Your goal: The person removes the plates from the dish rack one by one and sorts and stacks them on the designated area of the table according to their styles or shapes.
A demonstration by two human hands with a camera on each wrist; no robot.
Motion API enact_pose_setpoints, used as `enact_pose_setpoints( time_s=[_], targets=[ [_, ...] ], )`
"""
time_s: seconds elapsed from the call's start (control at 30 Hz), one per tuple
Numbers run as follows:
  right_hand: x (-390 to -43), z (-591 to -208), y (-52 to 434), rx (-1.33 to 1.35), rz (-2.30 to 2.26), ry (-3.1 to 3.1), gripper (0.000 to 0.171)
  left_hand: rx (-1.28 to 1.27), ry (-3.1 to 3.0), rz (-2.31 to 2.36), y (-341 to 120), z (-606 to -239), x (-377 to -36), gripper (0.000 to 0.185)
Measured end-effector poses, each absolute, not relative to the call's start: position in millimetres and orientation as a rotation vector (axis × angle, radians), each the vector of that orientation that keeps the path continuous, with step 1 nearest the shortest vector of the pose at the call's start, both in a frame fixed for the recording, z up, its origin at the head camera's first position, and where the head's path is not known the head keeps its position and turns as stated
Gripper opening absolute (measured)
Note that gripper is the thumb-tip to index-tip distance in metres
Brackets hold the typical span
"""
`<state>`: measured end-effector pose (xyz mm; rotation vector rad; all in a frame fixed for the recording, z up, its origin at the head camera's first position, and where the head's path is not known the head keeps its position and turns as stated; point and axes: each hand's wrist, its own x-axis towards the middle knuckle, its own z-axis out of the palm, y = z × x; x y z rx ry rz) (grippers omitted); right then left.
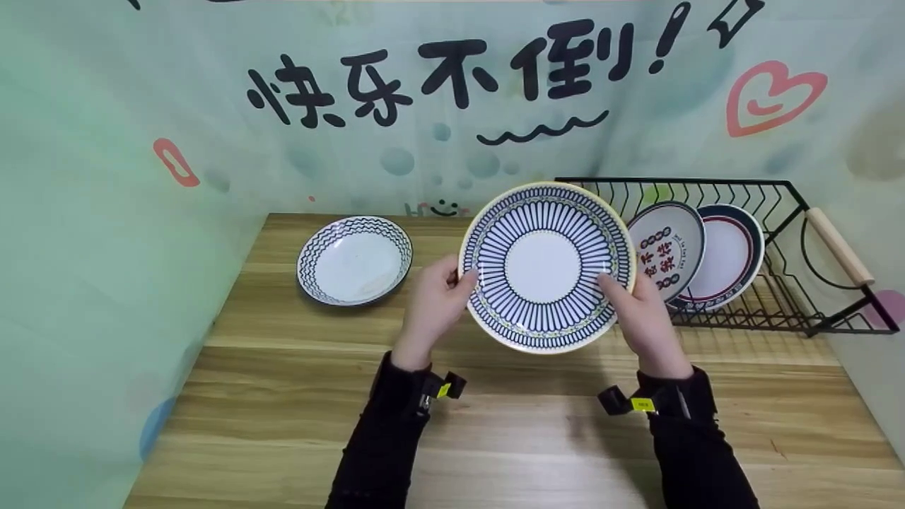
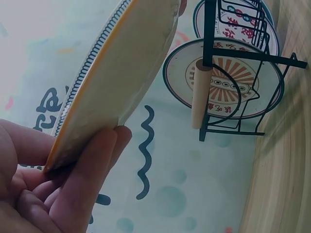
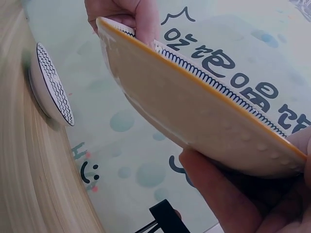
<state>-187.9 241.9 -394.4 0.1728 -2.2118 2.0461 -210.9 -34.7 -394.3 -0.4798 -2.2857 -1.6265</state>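
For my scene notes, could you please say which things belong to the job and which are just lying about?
In the job:
- round white plate with navy stripes
- left hand and right hand, gripping it
- probably black wire rack

Seemingly just there:
- round white dish with wavy navy border
- round red-lettered plate
- round navy-rimmed plate

1. We faced a pale green backdrop (image 1: 332, 170) dotted with soft, rounded spots and printed with large black Chinese characters (image 1: 458, 71) and an exclamation mark (image 1: 668, 39).
2. Beneath the lettering we saw a black wavy line (image 1: 543, 130); a coral heart outline (image 1: 735, 106) stood to its right, a coral loop (image 1: 187, 173) to its left.
3. We noticed green side panels (image 1: 78, 283) flanking the table (image 1: 283, 410), whose light-brown wood grain ran crosswise.
4. We saw a pale sheen (image 1: 509, 470) on its near part.
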Motion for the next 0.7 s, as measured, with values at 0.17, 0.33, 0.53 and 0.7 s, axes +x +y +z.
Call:
enact_pose_setpoints(
  time_s=[0.17, 0.33, 0.53, 0.7],
  targets=[
    [-188.4, -394.9, 242.4, 0.178, 2.066, -2.217, 0.041, -0.462, -2.296, -1.626, -35.5, -393.2, -211.2, 0.012],
    [-188.6, -394.9, 241.2, 0.204, 2.072, -2.216, 0.041, -0.432, -2.246, -1.678, -35.5, -392.4, -210.3, 0.011],
    [-189.7, -398.1, 237.9, 0.253, 2.004, -2.224, 0.040, -0.376, -2.179, -1.633, -34.5, -393.5, -209.7, 0.009],
    [-190.3, -400.4, 235.1, 0.292, 1.971, -2.214, 0.035, -0.334, -2.144, -1.616, -35.3, -394.3, -210.4, 0.008]
  ],
)
